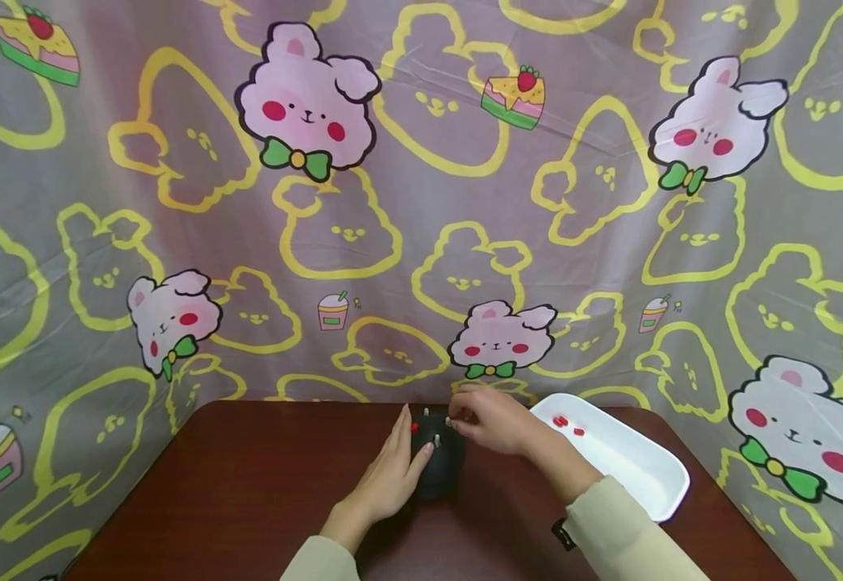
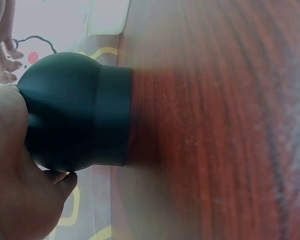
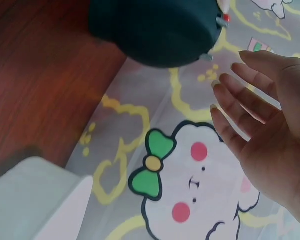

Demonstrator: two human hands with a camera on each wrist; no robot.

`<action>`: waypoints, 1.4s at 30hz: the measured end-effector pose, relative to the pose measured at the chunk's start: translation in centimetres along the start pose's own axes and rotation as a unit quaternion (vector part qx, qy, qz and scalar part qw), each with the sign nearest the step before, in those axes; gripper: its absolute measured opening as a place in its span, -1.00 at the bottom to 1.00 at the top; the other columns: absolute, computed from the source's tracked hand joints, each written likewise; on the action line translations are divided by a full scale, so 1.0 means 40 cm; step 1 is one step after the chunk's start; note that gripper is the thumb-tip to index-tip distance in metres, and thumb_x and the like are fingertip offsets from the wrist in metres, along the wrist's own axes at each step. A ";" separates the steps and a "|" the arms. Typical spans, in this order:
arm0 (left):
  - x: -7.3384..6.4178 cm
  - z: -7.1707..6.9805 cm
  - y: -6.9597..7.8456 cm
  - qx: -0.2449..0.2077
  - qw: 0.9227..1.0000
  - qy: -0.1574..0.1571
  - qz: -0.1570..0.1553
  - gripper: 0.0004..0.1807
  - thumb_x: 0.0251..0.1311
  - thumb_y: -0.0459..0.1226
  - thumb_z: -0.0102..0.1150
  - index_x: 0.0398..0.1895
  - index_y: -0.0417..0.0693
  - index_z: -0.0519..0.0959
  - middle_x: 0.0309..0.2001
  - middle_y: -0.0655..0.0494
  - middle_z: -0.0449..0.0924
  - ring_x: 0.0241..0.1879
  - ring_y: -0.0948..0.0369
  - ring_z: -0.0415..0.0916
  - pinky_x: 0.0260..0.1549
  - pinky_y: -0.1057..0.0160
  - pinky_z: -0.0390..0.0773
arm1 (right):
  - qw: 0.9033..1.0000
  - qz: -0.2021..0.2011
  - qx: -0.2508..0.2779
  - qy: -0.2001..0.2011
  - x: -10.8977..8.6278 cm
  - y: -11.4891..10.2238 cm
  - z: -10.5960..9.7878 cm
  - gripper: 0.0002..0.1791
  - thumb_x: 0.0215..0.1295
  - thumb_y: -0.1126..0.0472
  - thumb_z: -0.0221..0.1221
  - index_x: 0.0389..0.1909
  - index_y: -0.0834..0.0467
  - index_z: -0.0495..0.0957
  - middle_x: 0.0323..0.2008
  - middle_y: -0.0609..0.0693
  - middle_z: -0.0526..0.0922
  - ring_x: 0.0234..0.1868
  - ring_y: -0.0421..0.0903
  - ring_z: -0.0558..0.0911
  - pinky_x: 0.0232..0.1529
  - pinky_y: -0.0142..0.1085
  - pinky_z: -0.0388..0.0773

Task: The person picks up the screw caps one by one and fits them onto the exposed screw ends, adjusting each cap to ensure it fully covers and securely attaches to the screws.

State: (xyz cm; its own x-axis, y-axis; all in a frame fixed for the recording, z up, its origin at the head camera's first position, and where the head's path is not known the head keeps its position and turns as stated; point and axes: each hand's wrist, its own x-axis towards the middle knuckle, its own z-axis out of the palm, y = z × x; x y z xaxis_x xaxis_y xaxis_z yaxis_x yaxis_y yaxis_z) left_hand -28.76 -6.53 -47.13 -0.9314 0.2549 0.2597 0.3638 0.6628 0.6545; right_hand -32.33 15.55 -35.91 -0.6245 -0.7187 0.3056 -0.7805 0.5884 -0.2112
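A black ball-shaped piece on a short round base (image 1: 441, 474) stands on the table, with several small metal posts (image 1: 437, 440) sticking out of its top. A small red piece (image 1: 415, 428) sits up there near the left fingers. My left hand (image 1: 386, 474) holds the ball from the left, its thumb across the near side and its fingers along the far side. Beside the top right, my right hand (image 1: 495, 418) hovers with loosely bent fingers. Seen from the right wrist, those fingers (image 3: 240, 102) are apart from the nearest post (image 3: 206, 57), with nothing between them.
A white tray (image 1: 639, 468) lies to the right, behind the right forearm, with a few small red pieces (image 1: 561, 421) inside. The brown wooden table (image 1: 232, 484) ends at a patterned curtain (image 1: 406, 202). A small black object (image 1: 563, 534) shows by the right sleeve.
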 end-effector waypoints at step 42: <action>-0.002 0.000 -0.005 0.006 1.000 0.002 0.011 -0.07 0.53 0.27 -0.26 0.68 -0.01 -0.28 0.67 -0.02 -0.25 0.60 -0.03 -0.10 0.40 -0.22 0.22 | 0.993 0.112 0.023 -0.015 -0.116 0.276 -0.084 -0.98 0.26 0.32 0.29 -0.34 0.19 0.66 -0.45 -0.14 0.66 -0.39 -0.22 0.60 -0.31 -0.20 0.59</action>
State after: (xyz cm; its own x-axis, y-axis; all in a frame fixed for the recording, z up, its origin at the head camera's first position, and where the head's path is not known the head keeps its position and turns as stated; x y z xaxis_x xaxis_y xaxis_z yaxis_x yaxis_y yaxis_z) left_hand -28.75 -6.66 -47.28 -0.9229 0.2678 0.2765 0.3847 0.6654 0.6397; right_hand -37.96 26.60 -36.55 -0.7831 -0.5820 0.2193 -0.6215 0.7184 -0.3126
